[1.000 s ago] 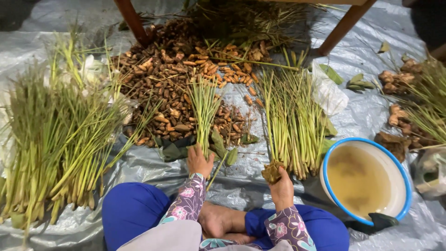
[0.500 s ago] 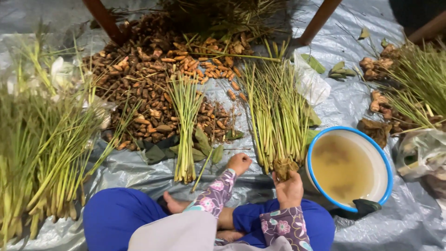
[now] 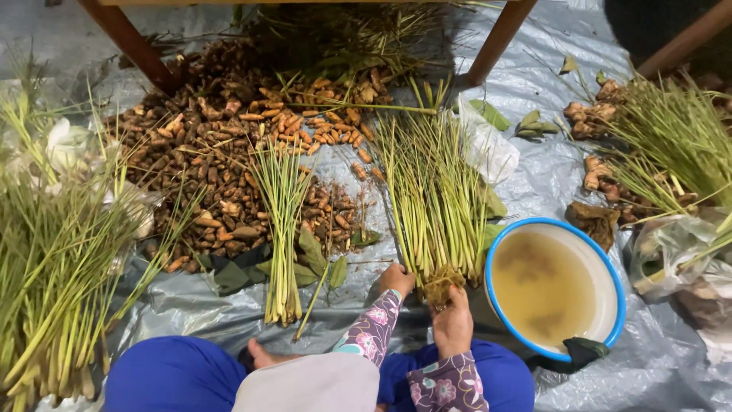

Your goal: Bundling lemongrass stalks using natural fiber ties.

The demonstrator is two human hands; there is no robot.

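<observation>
Both hands have shifted right, from the small bundle (image 3: 284,236) to the large lemongrass bundle (image 3: 435,202). Left hand (image 3: 398,279) touches its base; right hand (image 3: 453,326) grips a brown clump (image 3: 442,284) there. Left pile (image 3: 53,267) lies untouched.

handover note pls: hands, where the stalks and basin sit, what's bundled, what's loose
Left hand: on the cut ends of the middle stalk pile, fingers curled; grip unclear.
Right hand: at the same ends, touching a brown clump.
Basin of murky water sits right of that pile, apart from both hands.
Small bundle lies alone to the left, gathered.
Big heap of stalks at far left and another heap at far right are loose.
Pile of brown roots lies behind, untouched.
</observation>
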